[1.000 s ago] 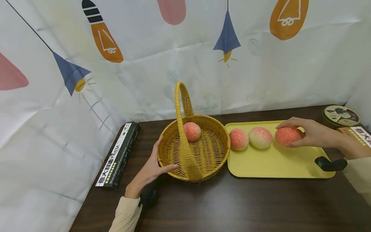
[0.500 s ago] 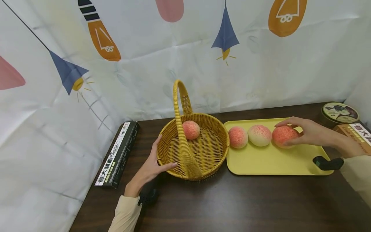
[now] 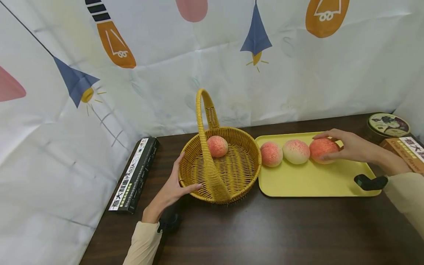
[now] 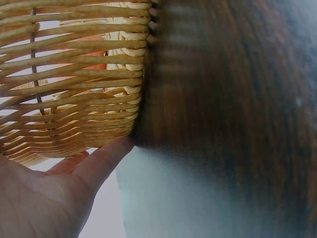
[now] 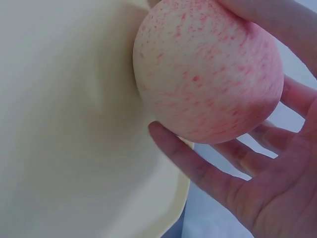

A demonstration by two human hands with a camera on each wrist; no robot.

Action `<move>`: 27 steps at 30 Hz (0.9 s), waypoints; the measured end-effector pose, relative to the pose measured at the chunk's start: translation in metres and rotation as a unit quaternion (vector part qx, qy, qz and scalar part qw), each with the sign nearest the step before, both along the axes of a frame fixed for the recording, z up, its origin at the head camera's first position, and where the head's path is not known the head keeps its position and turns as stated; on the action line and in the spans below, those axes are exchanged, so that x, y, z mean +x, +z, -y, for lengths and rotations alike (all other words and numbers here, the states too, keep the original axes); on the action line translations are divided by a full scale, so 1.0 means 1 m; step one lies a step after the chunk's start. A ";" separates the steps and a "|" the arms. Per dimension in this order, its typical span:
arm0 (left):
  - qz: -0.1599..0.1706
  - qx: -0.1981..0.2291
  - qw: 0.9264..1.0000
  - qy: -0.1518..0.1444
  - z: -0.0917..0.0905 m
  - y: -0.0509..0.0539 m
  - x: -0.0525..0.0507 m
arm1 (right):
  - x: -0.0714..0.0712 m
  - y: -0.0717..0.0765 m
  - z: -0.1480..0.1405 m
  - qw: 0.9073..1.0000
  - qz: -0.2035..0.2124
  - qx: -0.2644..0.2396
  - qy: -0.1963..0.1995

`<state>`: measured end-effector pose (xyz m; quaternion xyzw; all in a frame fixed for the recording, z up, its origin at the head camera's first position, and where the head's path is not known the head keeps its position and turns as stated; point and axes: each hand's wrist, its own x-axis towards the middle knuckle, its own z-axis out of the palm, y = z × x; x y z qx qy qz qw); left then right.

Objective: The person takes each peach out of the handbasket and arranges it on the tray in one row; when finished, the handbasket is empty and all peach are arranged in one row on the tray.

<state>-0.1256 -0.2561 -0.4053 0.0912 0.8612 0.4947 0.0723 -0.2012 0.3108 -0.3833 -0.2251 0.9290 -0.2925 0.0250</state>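
A creased white sheet [image 3: 165, 95] is hanging behind the tabletop [image 3: 298, 235] and running along its left side. Printed orange light bulbs [image 3: 116, 44], blue lampshades [image 3: 256, 33] with yellow bulbs, and rounded pink shapes [image 3: 192, 9] are dotting it. The tabletop is showing a dark brown wood grain, its back edge is meeting the sheet, and soft light is leaving a pale sheen on its surface.
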 end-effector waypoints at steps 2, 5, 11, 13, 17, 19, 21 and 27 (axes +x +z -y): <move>-0.001 -0.002 1.000 -0.002 0.000 0.000 0.000 | 0.001 0.001 -0.002 1.000 0.006 0.007 0.000; -0.001 -0.002 1.000 -0.003 0.001 0.000 -0.001 | 0.002 0.001 -0.005 1.000 0.016 0.013 -0.002; 0.000 0.003 1.000 -0.002 0.002 0.001 0.000 | 0.003 0.000 -0.010 0.999 -0.016 0.031 -0.005; 0.000 0.004 1.000 -0.003 0.002 0.001 0.000 | 0.003 0.000 -0.010 0.999 -0.025 0.034 -0.004; 0.002 0.003 1.000 -0.003 0.002 0.000 0.001 | 0.003 0.000 -0.005 1.000 -0.017 0.026 -0.001; 0.002 0.004 1.000 -0.002 0.002 0.000 0.001 | 0.003 0.001 -0.003 1.000 -0.014 0.026 -0.003; 0.003 0.005 1.000 -0.002 0.001 0.000 0.000 | 0.003 0.001 -0.002 1.000 -0.006 0.025 -0.004; 0.004 0.005 1.000 -0.003 0.000 0.001 -0.001 | 0.006 0.004 -0.014 0.999 0.018 0.029 -0.025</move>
